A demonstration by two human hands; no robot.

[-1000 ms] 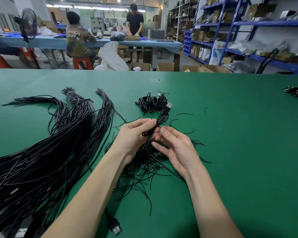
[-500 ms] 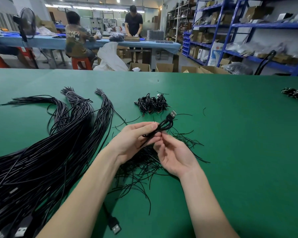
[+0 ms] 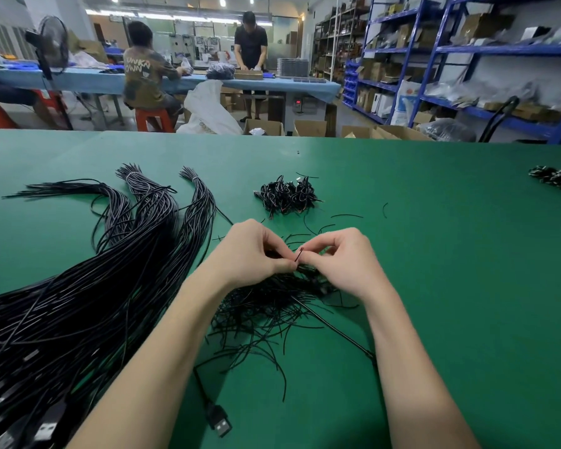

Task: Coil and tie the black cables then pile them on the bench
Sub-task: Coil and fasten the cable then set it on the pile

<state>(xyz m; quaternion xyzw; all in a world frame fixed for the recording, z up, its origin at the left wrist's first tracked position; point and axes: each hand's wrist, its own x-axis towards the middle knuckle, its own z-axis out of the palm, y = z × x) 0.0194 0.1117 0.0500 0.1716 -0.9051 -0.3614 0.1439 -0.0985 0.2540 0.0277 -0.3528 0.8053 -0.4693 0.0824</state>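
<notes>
My left hand (image 3: 253, 251) and my right hand (image 3: 347, 260) meet over the green bench (image 3: 434, 254), fingers curled, both pinching a thin black tie wire (image 3: 298, 254) whose short end sticks up between the thumbs. The coiled cable they work on is mostly hidden inside my hands. Under them lies a loose heap of black tie wires (image 3: 266, 312). A small pile of coiled, tied cables (image 3: 287, 196) sits just beyond my hands. A big bundle of long uncoiled black cables (image 3: 78, 303) spreads over the left side.
A loose USB plug (image 3: 219, 422) lies near the front edge between my forearms. Another dark cable pile (image 3: 557, 179) sits at the far right. Beyond the bench, people work at a blue table (image 3: 88, 81), with blue shelving (image 3: 467, 53) on the right.
The coiled cable with its USB plug stuck up above my fingers before; now it is drawn down into my hands. My right hand has turned over and closed in, pinching the tie.
</notes>
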